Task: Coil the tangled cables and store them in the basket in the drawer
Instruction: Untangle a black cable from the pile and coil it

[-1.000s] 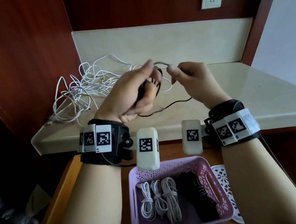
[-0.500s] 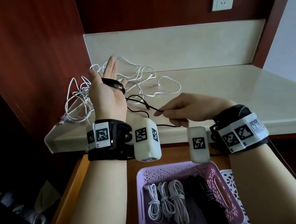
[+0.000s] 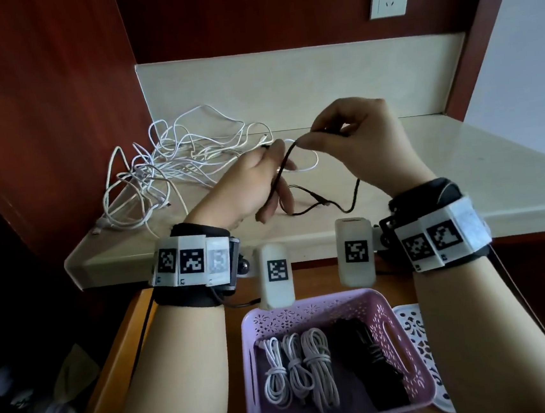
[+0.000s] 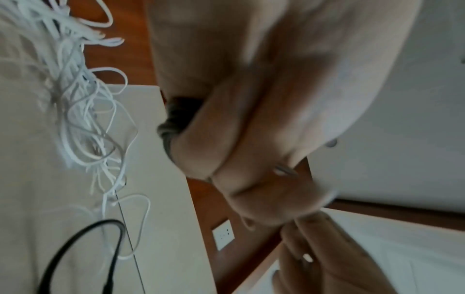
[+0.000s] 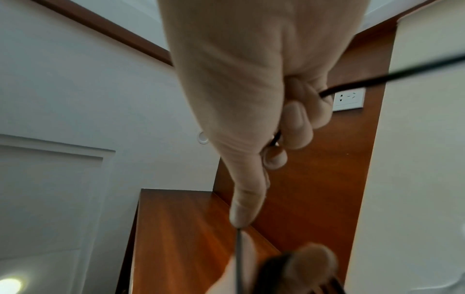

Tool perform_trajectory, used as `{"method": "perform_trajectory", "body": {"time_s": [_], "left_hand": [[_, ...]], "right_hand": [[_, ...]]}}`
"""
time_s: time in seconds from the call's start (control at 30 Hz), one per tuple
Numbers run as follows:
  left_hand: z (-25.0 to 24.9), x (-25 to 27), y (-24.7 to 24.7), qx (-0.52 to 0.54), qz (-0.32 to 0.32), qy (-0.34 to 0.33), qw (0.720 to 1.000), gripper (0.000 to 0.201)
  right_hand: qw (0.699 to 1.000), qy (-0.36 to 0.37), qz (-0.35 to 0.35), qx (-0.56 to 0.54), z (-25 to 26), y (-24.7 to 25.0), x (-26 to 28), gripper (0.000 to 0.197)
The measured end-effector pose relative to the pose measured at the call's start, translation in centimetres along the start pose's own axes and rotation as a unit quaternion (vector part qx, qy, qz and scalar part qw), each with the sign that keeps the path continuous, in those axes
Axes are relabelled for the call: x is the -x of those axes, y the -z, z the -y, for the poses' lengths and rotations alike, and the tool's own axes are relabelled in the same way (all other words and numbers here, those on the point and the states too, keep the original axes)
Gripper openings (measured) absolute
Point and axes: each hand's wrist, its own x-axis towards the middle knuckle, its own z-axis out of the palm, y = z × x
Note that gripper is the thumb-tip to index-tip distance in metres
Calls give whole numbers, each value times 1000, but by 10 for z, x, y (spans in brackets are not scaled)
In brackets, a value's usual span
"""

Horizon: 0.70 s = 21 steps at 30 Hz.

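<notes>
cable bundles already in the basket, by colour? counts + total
White coiled bundles: 3, side by side in the left half of the purple basket
Black coiled bundle: 1, in the right half
Total: 4

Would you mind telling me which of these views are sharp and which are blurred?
Head view: mostly sharp, wide-angle bending, dim left side. Left wrist view: motion-blurred, the left hand and white cable tangle smeared. Right wrist view: right hand fairly sharp, bottom edge out of focus.
</notes>
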Motion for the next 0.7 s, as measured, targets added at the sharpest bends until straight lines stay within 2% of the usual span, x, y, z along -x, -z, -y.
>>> {"method": "perform_trajectory", "body": {"time_s": [0.13, 0.2, 0.23, 0.3, 0.37, 0.43, 0.5, 0.57, 0.63, 0.67, 0.7], "left_hand": [[-9, 10, 6, 41, 129, -11, 991, 73], [-8, 12, 9, 107, 176, -39, 978, 68], [-7, 12, 10, 156, 185, -52, 969, 59], [-8, 10, 13, 290, 192, -76, 934, 45], [-8, 5, 18, 443, 187, -107, 871, 44], [-6, -1, 22, 520, 124, -139, 834, 49], [-5, -3, 22, 554, 17, -160, 817, 54], [-5, -5, 19, 570, -77, -178, 799, 47], [-4, -7, 19, 585, -123, -184, 780, 45], [-1, -9, 21, 574, -135, -183, 786, 50], [2, -11, 24, 543, -152, -173, 808, 53]], "right_hand": [[1000, -18, -23, 8, -12, -6, -3, 42], [1000, -28, -2, 3, -15, -6, -3, 46], [999, -36, 16, -14, -17, -7, -2, 41], [996, -44, 52, -52, -20, -9, -1, 28], [993, -53, 82, -63, -23, -13, 0, 25], [990, -63, 121, -43, -25, -16, 1, 23], [983, -74, 165, -31, -26, -18, 2, 23], [972, -85, 216, -27, -27, -19, 4, 23], [955, -98, 281, 8, -26, -20, 6, 24], [943, -100, 314, 40, -26, -19, 7, 24], [930, -101, 348, 67, -24, -18, 8, 24]]}}
